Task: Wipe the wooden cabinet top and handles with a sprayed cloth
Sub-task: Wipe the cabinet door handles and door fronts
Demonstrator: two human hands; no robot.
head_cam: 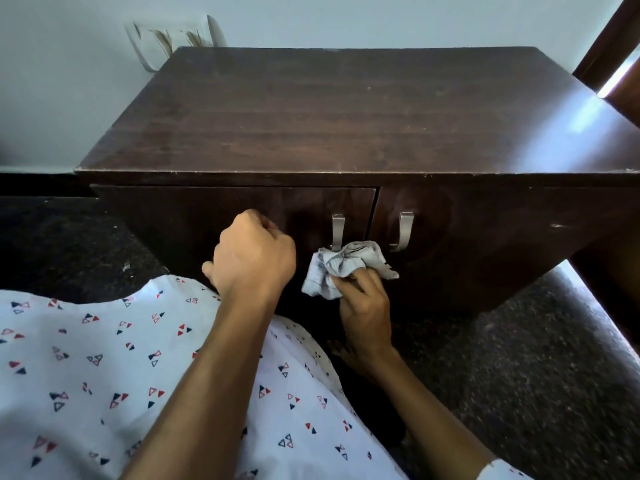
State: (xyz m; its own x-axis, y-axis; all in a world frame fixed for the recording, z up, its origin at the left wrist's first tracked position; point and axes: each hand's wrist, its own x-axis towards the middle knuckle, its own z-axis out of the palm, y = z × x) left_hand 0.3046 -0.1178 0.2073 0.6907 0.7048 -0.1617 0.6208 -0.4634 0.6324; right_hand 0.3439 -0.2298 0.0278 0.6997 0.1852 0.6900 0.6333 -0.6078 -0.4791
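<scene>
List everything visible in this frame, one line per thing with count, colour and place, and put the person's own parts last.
cabinet: one, dark brown wood, centre, against the wall, two doors in front
handles: two, silver metal, one on each door beside the gap between them; the other is bare
cloth: one, light grey, crumpled, against the lower end of the left-door handle
switch plate: one, off-white and stained, on the wall behind the cabinet's left rear corner
floor: dark speckled, around the cabinet
garment: white with small red and navy triangles, lower left
left hand: closed fist, in front of the left door
right hand: gripping the cloth from below
</scene>
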